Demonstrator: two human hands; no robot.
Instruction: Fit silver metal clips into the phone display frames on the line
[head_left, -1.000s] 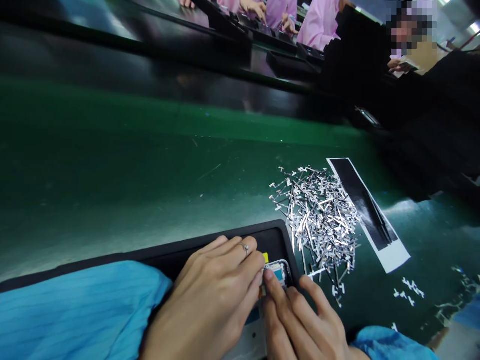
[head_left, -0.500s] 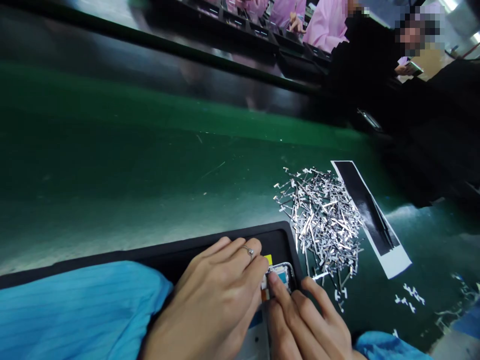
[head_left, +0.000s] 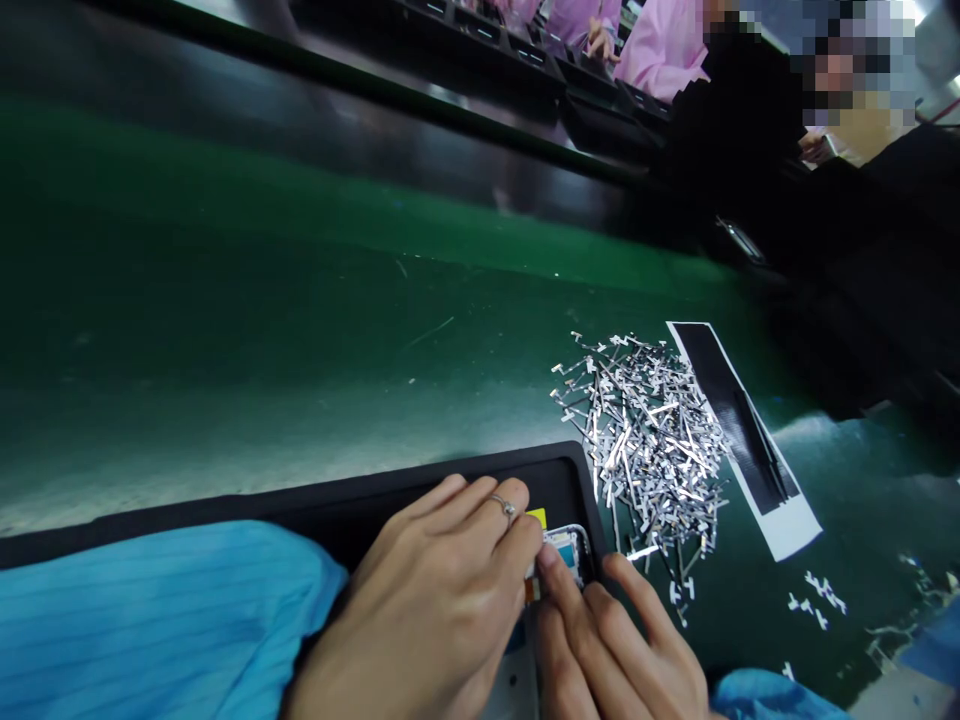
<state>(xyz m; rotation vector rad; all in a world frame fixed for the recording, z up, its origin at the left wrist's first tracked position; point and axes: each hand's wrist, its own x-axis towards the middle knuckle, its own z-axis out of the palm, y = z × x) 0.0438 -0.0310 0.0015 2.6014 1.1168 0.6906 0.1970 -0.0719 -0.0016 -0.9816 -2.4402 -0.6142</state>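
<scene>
An opened phone [head_left: 566, 548] lies in the right end of a black tray [head_left: 480, 466], with a pale rounded frame and small parts showing inside. My left hand [head_left: 427, 590], wearing a ring, bends over it with fingers curled together. Its fingertips are hidden, so what they pinch cannot be made out. From the right, my right hand [head_left: 615, 640] rests along the phone's edge, its index fingertip pressed onto the inside close to the left fingers. The other right fingers are bent, and the thumb is out of sight. A yellow tab [head_left: 537, 517] shows beside the left knuckles.
Right of the tray lies a heap of small flex cables [head_left: 652, 440]. Tweezers [head_left: 765, 440] rest on a black-and-white strip [head_left: 795, 535] beyond it. Several loose white pieces [head_left: 817, 598] lie nearer. Across the green table [head_left: 262, 330], people in pink sleeves [head_left: 664, 50] sit behind dark trays.
Both hands stay at the same spot on the phone, with hardly any finger movement. The view has shifted very slightly.
</scene>
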